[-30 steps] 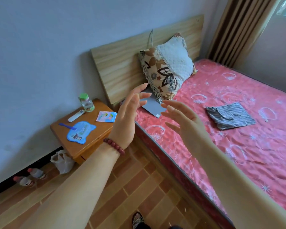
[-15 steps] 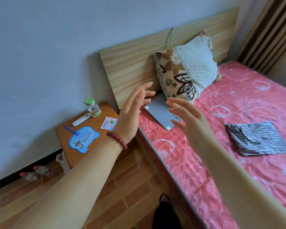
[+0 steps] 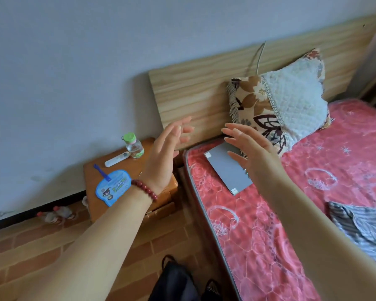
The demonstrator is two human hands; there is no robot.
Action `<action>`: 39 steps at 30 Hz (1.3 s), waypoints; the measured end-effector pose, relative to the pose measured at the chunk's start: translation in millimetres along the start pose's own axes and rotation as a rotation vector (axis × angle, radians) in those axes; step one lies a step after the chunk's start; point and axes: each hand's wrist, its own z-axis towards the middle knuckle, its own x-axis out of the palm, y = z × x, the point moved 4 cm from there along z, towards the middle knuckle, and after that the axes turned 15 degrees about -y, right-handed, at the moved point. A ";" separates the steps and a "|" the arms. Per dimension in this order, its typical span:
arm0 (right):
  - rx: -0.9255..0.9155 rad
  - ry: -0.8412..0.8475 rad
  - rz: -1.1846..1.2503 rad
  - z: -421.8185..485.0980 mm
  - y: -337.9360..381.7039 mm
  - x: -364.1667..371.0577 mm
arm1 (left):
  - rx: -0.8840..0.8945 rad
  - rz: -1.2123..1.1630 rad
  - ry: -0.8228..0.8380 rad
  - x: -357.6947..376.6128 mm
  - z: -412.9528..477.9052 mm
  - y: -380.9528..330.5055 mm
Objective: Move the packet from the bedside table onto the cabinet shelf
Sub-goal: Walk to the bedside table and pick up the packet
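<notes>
The wooden bedside table (image 3: 91, 170) stands against the wall, left of the bed. My left hand (image 3: 163, 157), with a red bead bracelet at the wrist, is raised over the table's right part, fingers apart and empty. It hides the small colourful packet that lay there in the earlier frames. My right hand (image 3: 252, 148) hovers open over the bed's near corner, holding nothing. No cabinet shelf is in view.
On the table are a blue cartoon fan (image 3: 113, 187), a white remote (image 3: 116, 160) and a green-capped bottle (image 3: 134, 145). A grey flat board (image 3: 226, 168), a pillow (image 3: 291, 101) and striped cloth (image 3: 360, 227) lie on the pink bed (image 3: 269, 235). Bottles (image 3: 57, 213) lie on the floor by the wall.
My view has swung left and closer to the table. Both open hands moved forward with it, and my left hand now covers the packet that was visible before.
</notes>
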 end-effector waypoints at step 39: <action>0.125 0.523 -0.261 245.6 -132.2 374.1 | -0.153 0.046 -0.244 -214.4 272.3 182.6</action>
